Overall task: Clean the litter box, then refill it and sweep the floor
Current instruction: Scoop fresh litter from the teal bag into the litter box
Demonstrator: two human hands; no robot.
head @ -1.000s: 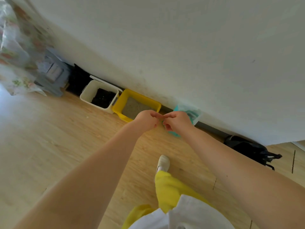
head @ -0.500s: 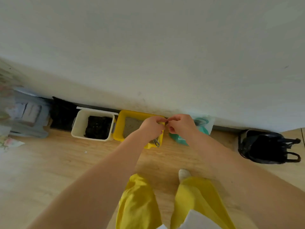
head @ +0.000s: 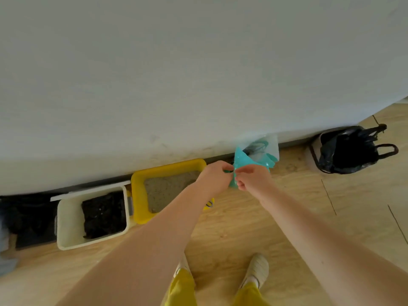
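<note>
A yellow litter box (head: 141, 199) with grey litter (head: 167, 191) sits on the wooden floor against the white wall. My left hand (head: 214, 177) and my right hand (head: 251, 177) meet just right of it, both pinching a thin teal plastic bag (head: 241, 160) between fingertips. The bag spreads upward from my fingers. Behind it, at the wall's foot, stands a teal and white packet (head: 265, 149), partly hidden by the bag.
A white bin (head: 70, 221) with a black liner stands left of the litter box, dark things beyond it. A bin with a black bag (head: 346, 149) stands at the right by the wall. My feet in light shoes (head: 257, 268) stand on bare floor below.
The view has swung level and closer to the wall. My hands stayed pinched together, and the teal bag now shows spread out above my fingers.
</note>
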